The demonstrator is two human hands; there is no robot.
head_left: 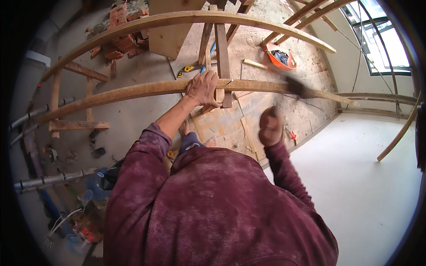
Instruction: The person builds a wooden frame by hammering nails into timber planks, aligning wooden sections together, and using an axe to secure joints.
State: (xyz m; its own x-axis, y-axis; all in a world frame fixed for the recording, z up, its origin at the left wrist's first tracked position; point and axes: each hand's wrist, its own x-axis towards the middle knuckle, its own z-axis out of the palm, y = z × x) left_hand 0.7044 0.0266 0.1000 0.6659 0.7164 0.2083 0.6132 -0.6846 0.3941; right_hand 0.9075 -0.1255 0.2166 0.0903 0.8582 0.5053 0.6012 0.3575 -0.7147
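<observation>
My left hand [202, 90] is wrapped over a long wooden beam [133, 91], where an upright wooden post [223, 62] meets it. Just right of its fingers, a nail [230, 81] sticks up from the beam. My right hand [270, 127] is closed and smeared by motion, raised to the right of the nail. It grips a hammer [296, 86], whose dark head is a blur in front of the beam; the handle is barely made out.
A second long beam [191, 17] runs parallel farther off. Beyond lie broken bricks [122, 42], a yellow-and-black handsaw [188, 69] and an orange hard hat [282, 57] with dark contents. A red-handled tool [291, 134] lies at right. Wooden trestle legs [55, 95] stand left.
</observation>
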